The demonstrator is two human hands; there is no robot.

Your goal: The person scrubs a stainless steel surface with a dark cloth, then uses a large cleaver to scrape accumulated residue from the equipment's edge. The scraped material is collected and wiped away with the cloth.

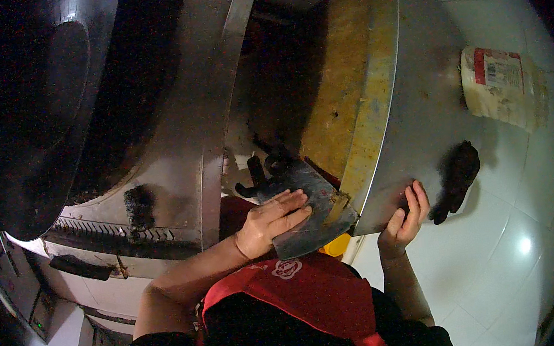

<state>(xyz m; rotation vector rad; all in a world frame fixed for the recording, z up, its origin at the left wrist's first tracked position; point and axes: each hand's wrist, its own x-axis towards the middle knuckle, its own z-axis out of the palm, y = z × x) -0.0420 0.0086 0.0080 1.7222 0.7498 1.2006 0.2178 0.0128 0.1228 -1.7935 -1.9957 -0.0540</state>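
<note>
My left hand (273, 222) lies palm down on a dark, worn metal plate (305, 219), its fingers stretched across the surface; its thumb cannot be seen clearly. Black handle-like parts (253, 177) stand at the plate's far left edge. Beside the plate's right end is the corner of a yellowed, greasy metal ledge (346, 119) on a large steel housing. My right hand (407, 216) touches the smooth steel side panel (400, 129) with bent fingertips and holds no separate object. A dark, crumpled item (458, 178), perhaps a cloth or glove, is right of that hand.
A soiled white plastic tub (494, 85) with a label stands at the upper right. On the left are a big curved dark metal vessel (70, 91) and a slotted metal strip (110, 230). Something yellow (336, 245) shows below the plate. Pale tiles (474, 265) lie at the right.
</note>
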